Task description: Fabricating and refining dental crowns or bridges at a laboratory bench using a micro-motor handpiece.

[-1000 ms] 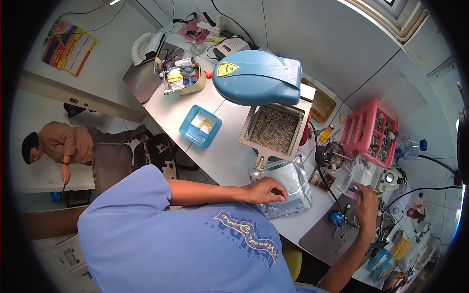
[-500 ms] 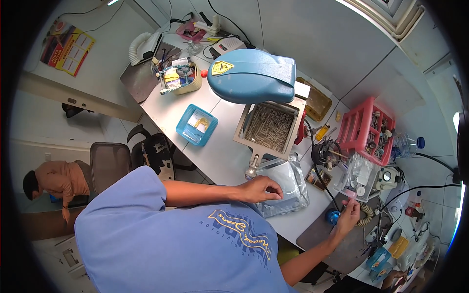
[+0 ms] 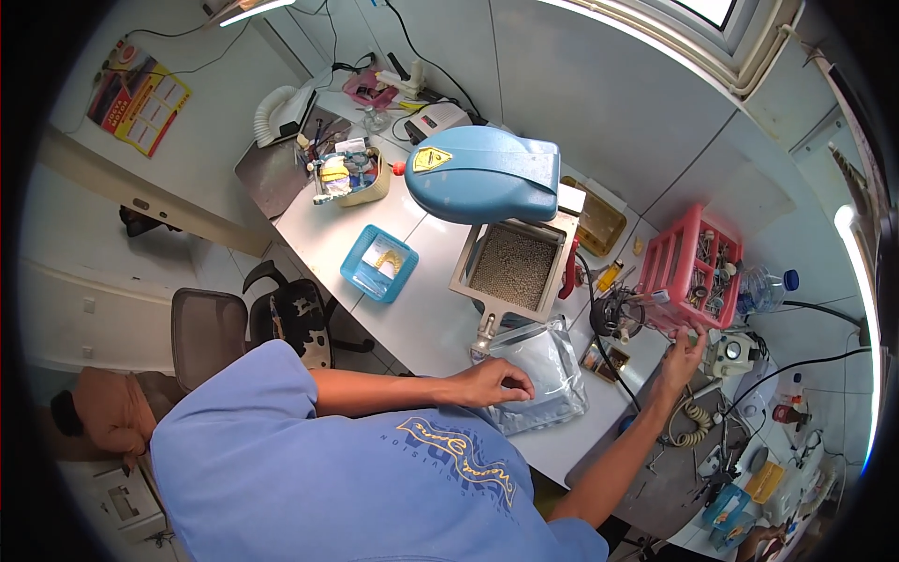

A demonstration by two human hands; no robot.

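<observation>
My right hand (image 3: 684,356) is stretched out at the front of the pink rack of drawers (image 3: 667,272), with its fingers apart and the tips at the rack's lower edge. Small metal and round parts fill the rack's top. Closer in, my left hand (image 3: 494,383) hangs over a silver foil bag (image 3: 543,370). Its fingers are curled with thumb and forefinger together; whatever they hold, if anything, is too small to make out. Behind the bag stands a machine with a blue head (image 3: 487,173) and a metal chamber (image 3: 457,281) full of small beads (image 3: 510,267).
On the left are a blue basket (image 3: 354,267) with a yellowish dental model (image 3: 390,259) and a beige basket (image 3: 375,190) of mixed items. A black cable (image 3: 599,332) crosses the table. A coiled hose (image 3: 691,426) lies at right. Another person (image 3: 108,412) is at far left.
My right hand has moved away from me to the rack. The clear drawer with white items that stuck out of it has been pushed in. My left hand is almost unchanged.
</observation>
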